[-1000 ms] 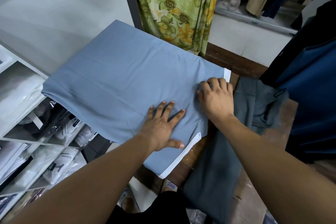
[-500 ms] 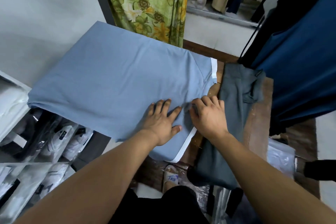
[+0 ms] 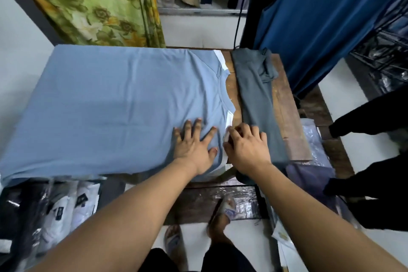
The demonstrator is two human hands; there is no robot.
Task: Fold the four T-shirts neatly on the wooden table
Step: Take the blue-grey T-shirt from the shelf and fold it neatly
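A light blue T-shirt point(image 3: 106, 104) with white sleeve trim lies spread flat over most of the wooden table point(image 3: 289, 117), its hem hanging off the left side. My left hand point(image 3: 194, 146) presses flat on it near the close sleeve, fingers spread. My right hand point(image 3: 247, 148) sits just to the right, fingers curled around the white sleeve edge. A folded grey T-shirt point(image 3: 256, 99) lies in a long strip along the table's right part, partly under my right wrist.
A floral green curtain point(image 3: 95, 4) hangs behind the table. Dark blue cloth point(image 3: 320, 17) hangs at the right. Packaged shirts point(image 3: 64, 207) fill shelves at lower left. Plastic bags point(image 3: 313, 139) lie right of the table. A person in dark clothes point(image 3: 373, 161) stands at right.
The view has swung so the table sits squarer. My right hand slid along the sleeve toward me and now grips its white edge; my left hand stays pressed on the shirt.
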